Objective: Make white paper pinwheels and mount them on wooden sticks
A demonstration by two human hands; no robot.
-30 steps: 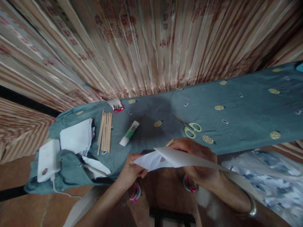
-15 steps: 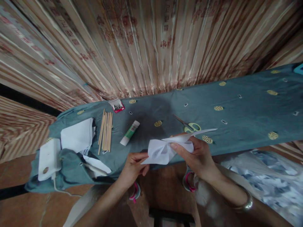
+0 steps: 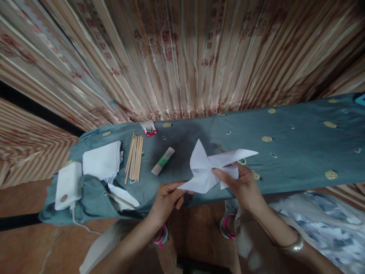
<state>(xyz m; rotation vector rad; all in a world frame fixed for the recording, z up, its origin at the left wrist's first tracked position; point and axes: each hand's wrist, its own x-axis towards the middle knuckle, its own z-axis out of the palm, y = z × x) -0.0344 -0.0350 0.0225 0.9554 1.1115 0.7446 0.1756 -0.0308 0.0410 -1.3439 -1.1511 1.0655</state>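
Note:
A white paper pinwheel shape [image 3: 209,167] with pointed flaps is held over the near edge of a table under a blue-grey cloth [image 3: 299,152]. My right hand [image 3: 242,184] pinches its centre, thumb on top. My left hand [image 3: 167,198] pinches the tip of the lower left flap. Scissors with pale green handles [image 3: 242,161] lie on the cloth, mostly hidden behind the paper.
On the cloth lie a green and white glue stick [image 3: 163,161], a bundle of wooden sticks [image 3: 135,163], a small red box of pins [image 3: 149,128], folded white paper [image 3: 101,161] and a white flat device with a cable [image 3: 67,185]. A striped curtain [image 3: 182,57] hangs behind.
The paper went from a flat sheet seen edge-on to a spread pinwheel shape, turned up and moved slightly away over the table. Both hands rose with it.

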